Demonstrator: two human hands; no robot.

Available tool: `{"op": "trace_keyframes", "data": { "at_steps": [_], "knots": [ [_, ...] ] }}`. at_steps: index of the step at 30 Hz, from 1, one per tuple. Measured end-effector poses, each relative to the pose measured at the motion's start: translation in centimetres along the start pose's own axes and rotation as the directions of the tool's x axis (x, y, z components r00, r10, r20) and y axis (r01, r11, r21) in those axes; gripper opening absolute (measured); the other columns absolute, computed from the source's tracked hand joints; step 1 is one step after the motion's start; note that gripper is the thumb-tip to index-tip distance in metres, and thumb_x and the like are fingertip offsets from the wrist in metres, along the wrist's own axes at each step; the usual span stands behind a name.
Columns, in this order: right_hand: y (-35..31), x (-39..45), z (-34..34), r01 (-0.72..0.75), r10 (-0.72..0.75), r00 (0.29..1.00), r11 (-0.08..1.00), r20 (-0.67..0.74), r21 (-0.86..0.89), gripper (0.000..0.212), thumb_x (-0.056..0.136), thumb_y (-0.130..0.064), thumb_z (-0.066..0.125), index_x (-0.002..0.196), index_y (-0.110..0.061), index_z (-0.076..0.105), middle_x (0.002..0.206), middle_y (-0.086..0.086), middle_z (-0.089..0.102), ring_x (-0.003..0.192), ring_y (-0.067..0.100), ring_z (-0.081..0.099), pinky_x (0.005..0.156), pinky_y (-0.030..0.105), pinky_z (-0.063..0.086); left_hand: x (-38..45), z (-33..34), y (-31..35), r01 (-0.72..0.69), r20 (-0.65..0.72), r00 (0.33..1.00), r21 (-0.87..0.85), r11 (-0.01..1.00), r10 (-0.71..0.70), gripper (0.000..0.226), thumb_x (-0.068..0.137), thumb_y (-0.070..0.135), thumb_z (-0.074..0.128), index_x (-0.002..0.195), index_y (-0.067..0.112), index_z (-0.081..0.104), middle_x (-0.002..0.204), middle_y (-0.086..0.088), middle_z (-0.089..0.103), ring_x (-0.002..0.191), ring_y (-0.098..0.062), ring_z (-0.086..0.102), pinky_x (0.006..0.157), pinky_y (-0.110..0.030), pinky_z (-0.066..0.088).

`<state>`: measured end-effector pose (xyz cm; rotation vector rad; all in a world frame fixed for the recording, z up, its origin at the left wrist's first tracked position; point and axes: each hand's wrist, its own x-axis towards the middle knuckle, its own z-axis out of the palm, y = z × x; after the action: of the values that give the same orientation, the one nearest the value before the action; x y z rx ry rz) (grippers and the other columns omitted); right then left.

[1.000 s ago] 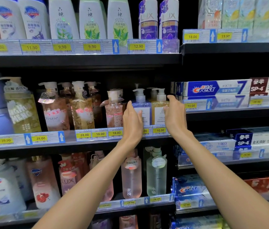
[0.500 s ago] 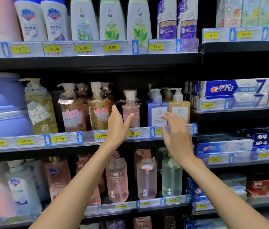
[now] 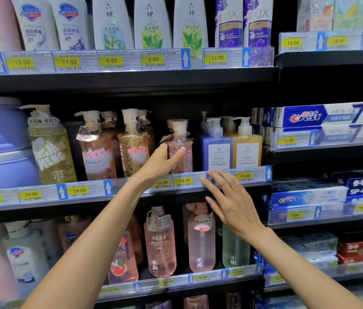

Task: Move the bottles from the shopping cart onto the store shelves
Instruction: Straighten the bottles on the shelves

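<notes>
Right hand (image 3: 232, 204) dropped below shelf edge (image 3: 198, 181), grip apart; left hand (image 3: 160, 162) grip apart, touching pink bottle (image 3: 181, 150).

We are standing in a shop, in the aisle for body wash and toothpaste. Black shelves (image 3: 131, 79) run across the whole view in tiers, and each front edge carries a clear strip of yellow price tags (image 3: 111, 60) with printed figures such as 9.90, 18.00 and 28.00, next to blue arrow markers (image 3: 185, 59). We see pump bottles (image 3: 97, 152) lined up in rows, several of the same kind one behind another, and tall white bottles (image 3: 151, 23) on the tier above. To the right, boxed toothpaste (image 3: 319, 115) lies stacked on its own shelves with more price tags.
</notes>
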<state>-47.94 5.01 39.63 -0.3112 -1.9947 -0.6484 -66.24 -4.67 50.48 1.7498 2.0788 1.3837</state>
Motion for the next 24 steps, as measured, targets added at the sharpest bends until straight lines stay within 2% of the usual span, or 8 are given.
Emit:
{"op": "trace_keyframes", "data": {
  "at_steps": [2,3,5,10,15,17,20,24],
  "knots": [
    [0.1,-0.1,0.1,-0.003,0.003,1.000,1.000,-0.005,0.013,0.044,0.093,-0.026,0.050,0.132,-0.007,0.056,0.133,0.013,0.054,0.127,0.027,0.043,0.106,0.041,0.038,0.3,-0.1,0.1,0.007,0.023,1.000,-0.061,0.998,-0.006,0.042,0.094,0.049,0.045,0.107,0.009,0.051,0.103,0.010,0.049,0.101,-0.005,0.050,0.089,-0.012,0.039],
    [0.1,-0.1,0.2,-0.006,0.006,1.000,1.000,-0.005,0.017,0.044,0.093,-0.026,0.049,0.132,-0.007,0.056,0.133,0.013,0.054,0.127,0.026,0.043,0.105,0.041,0.039,0.5,-0.2,0.2,0.016,0.035,0.999,-0.091,0.996,-0.013,0.042,0.093,0.051,0.045,0.102,0.011,0.053,0.116,0.011,0.048,0.120,-0.011,0.046,0.104,-0.022,0.034],
    [0.1,-0.1,0.1,-0.008,0.009,1.000,1.000,-0.005,0.019,0.044,0.093,-0.027,0.050,0.132,-0.008,0.056,0.133,0.013,0.055,0.127,0.026,0.042,0.104,0.042,0.041,0.8,-0.4,0.8,0.042,0.056,0.998,-0.123,0.992,-0.035,0.060,0.089,0.058,0.039,0.112,0.004,0.054,0.141,-0.007,0.043,0.138,-0.017,0.030,0.110,-0.029,0.020],
    [0.2,0.0,-0.1,-0.008,0.008,1.000,0.999,-0.010,0.038,0.047,0.085,-0.023,0.065,0.129,-0.007,0.059,0.131,0.014,0.057,0.125,0.025,0.043,0.100,0.042,0.046,1.5,0.3,1.5,0.058,0.194,0.981,-0.209,0.976,-0.016,0.073,0.095,0.053,0.031,0.149,0.006,0.018,0.154,0.007,0.013,0.126,0.002,0.015,0.104,-0.022,0.013],
    [0.0,0.0,-0.3,-0.022,0.023,1.000,0.998,-0.010,0.058,0.051,0.081,-0.018,0.072,0.128,-0.006,0.059,0.130,0.014,0.058,0.125,0.025,0.042,0.099,0.042,0.046,1.4,0.4,1.6,0.083,0.208,0.977,-0.225,0.971,-0.036,0.087,0.082,0.065,0.035,0.148,0.009,0.026,0.157,0.002,0.012,0.138,-0.006,0.014,0.110,-0.029,0.014],
    [-0.1,0.0,-0.4,-0.029,0.030,1.000,0.997,-0.010,0.075,0.051,0.081,-0.017,0.073,0.128,-0.006,0.059,0.131,0.014,0.057,0.126,0.025,0.042,0.100,0.042,0.047,1.4,0.4,1.4,0.056,0.139,0.990,-0.183,0.982,-0.030,0.077,0.085,0.062,0.038,0.142,0.009,0.039,0.151,0.003,0.024,0.128,0.001,0.022,0.099,-0.021,0.018],
    [0.0,-0.1,-0.4,-0.035,0.035,0.999,0.995,-0.003,0.097,0.051,0.082,-0.016,0.072,0.130,-0.005,0.057,0.132,0.014,0.056,0.127,0.025,0.042,0.102,0.042,0.046,1.4,0.2,0.8,0.057,0.051,0.997,-0.075,0.996,-0.053,0.050,0.085,0.058,0.048,0.095,0.010,0.057,0.097,0.003,0.053,0.089,0.000,0.050,0.091,-0.025,0.032],
    [0.4,-0.5,-0.4,-0.051,0.050,0.999,0.991,0.010,0.126,0.052,0.083,-0.015,0.070,0.132,-0.005,0.055,0.134,0.014,0.054,0.129,0.024,0.041,0.104,0.042,0.044,0.7,-0.4,0.0,-0.030,0.048,0.998,-0.141,0.990,0.037,0.069,0.088,0.034,0.063,0.143,0.006,0.031,0.139,0.003,0.041,0.132,-0.008,0.036,0.112,-0.028,0.027]
  ]
}}
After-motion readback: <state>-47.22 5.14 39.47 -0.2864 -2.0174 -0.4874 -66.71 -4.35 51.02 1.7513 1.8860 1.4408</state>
